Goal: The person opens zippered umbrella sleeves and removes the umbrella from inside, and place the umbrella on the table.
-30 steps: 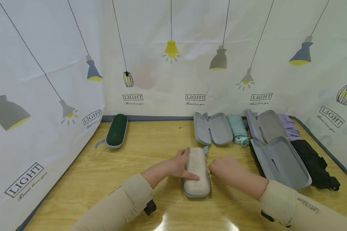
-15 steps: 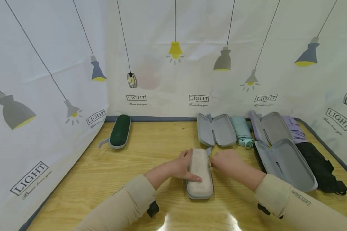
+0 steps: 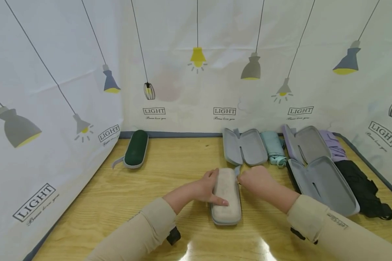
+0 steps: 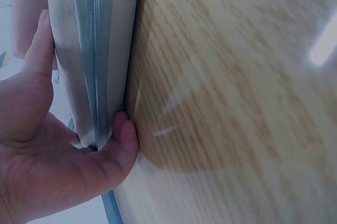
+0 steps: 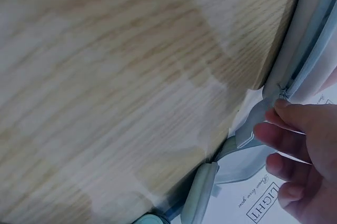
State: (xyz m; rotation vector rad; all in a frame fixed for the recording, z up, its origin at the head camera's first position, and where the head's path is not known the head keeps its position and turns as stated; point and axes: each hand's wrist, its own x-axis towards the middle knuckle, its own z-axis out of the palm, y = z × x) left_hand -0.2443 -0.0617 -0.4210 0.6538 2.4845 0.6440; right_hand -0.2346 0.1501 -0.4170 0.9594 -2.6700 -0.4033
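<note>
A beige zip-up hard case (image 3: 228, 194) with a grey-blue zipper band lies on the wooden table, long side pointing away from me. My left hand (image 3: 207, 188) grips it from the left, thumb on the lid and fingers round the side; in the left wrist view the fingertips reach under its lower edge. At the far right corner my right hand (image 3: 256, 181) pinches the zipper pull (image 5: 283, 93) between thumb and index finger. Along that side the right wrist view shows a dark gap between the zipper bands. A fabric strap (image 5: 255, 124) hangs at the case's end, beside the fingers.
A closed green case (image 3: 136, 148) stands at the back left. Back right are three open cases: a grey-lined one (image 3: 254, 146), a purple one (image 3: 313, 143) and a black one (image 3: 333, 185). Folded teal (image 3: 272, 146), purple (image 3: 334, 145) and black (image 3: 362, 188) fabric bundles lie beside them.
My right hand has slid along the case's right side, away from me, to its far corner. The left hand keeps its hold; the view has shifted slightly.
</note>
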